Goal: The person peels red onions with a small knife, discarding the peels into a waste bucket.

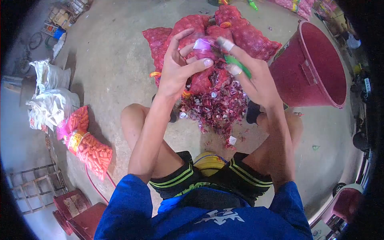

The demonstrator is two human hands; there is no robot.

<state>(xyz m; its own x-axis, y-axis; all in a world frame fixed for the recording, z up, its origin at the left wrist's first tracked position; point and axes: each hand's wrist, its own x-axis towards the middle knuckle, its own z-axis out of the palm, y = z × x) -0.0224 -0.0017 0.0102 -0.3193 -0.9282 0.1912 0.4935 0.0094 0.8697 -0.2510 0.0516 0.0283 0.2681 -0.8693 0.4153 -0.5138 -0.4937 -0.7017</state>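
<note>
My left hand (176,70) is raised over the sacks, its fingers and thumb closed round a shiny purple onion (205,49). To the right, my right hand (250,74) has a green-handled tool (239,66) between its fingers, close to the onion; white wraps cover some fingertips. The tool's far end is blurred. Below both hands lies a heap of red onion skins (216,104) with small pale scraps, between my feet. Red mesh sacks of onions (256,40) lie just beyond the heap.
A large dark red tub (292,70) stands to the right. At the left are white sacks (54,104) and a clear bag of orange pieces (94,154). Dark red plastic containers (90,218) sit at the lower left. I sit on something yellow (209,163).
</note>
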